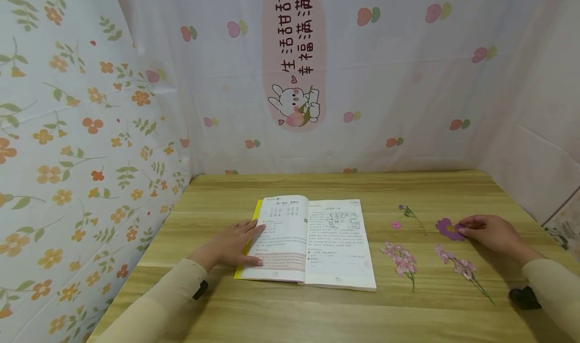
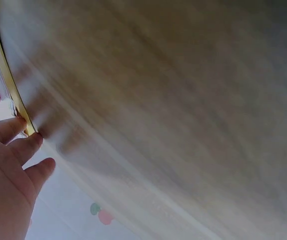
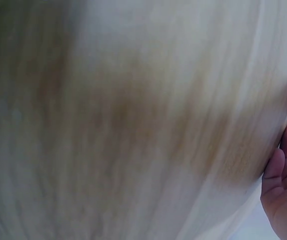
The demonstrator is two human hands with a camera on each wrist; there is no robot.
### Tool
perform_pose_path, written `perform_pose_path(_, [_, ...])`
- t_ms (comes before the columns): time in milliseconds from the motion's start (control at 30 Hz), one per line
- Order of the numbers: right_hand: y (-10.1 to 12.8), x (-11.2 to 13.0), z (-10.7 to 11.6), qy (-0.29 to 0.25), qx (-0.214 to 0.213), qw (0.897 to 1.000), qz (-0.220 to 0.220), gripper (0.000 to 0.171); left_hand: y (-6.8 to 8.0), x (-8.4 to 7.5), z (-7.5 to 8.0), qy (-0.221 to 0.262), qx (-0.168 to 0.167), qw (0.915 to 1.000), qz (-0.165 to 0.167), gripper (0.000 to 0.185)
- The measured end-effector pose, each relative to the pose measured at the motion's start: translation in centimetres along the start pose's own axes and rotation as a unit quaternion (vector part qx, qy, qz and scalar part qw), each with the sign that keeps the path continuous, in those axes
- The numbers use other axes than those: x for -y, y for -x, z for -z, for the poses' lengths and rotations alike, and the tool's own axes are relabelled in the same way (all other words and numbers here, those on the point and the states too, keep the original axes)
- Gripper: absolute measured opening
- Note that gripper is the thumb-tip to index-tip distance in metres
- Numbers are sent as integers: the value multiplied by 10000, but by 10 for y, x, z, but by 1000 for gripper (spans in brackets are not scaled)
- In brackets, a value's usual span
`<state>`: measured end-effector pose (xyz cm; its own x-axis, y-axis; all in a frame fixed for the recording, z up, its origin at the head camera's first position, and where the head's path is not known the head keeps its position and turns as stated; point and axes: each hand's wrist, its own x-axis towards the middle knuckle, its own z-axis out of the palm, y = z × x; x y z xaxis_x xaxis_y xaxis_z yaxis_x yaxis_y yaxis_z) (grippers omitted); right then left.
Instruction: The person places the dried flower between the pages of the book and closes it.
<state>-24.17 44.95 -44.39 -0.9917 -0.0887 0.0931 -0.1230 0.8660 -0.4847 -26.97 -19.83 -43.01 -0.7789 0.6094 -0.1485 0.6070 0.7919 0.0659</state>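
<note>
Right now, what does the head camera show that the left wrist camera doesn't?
Only the head view shows the open book's printed pages, the pressed flowers, and the right hand touching the purple flower, with pink sprigs nearby. Only the left wrist view shows a close, blurred stretch of wood grain and a small printed fruit on the cloth. Both show the left hand resting flat by the book's yellow cover edge on the wooden table.

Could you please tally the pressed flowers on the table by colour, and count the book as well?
Pink sprays: 2, the left spray and the right spray
Purple round flower, at the right hand's fingertips: 1
Small pink blossom: 1
Small purple stemmed sprig: 1
Open book, under the left hand: 1
Total: 6
</note>
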Motion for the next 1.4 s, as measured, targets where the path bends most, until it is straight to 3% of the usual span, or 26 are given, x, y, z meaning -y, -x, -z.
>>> perform_pose_path(133, [1, 0, -1, 10, -108, 9999, -56, 40, 0, -3, -1, 18, 51, 9997, 258, 95])
perform_pose_path(333, [1, 0, -2, 24, -194, 9997, -164, 38, -1, -10, -4, -74, -3, 9994, 350, 88])
perform_pose_path(600, [1, 1, -2, -20, -169, 9994, -302, 36, 1, -14, -2, 190, 26, 9981, 591, 88])
perform_pose_path(933, [-1, 0, -2, -79, -267, 9990, -358, 26, 2, -14, -2, 274, 67, 9978, 603, 88])
perform_pose_path(1400, [1, -1, -1, -101, -635, 9974, -312, 27, 1, -14, -1, 293, 133, 9973, 662, 89])
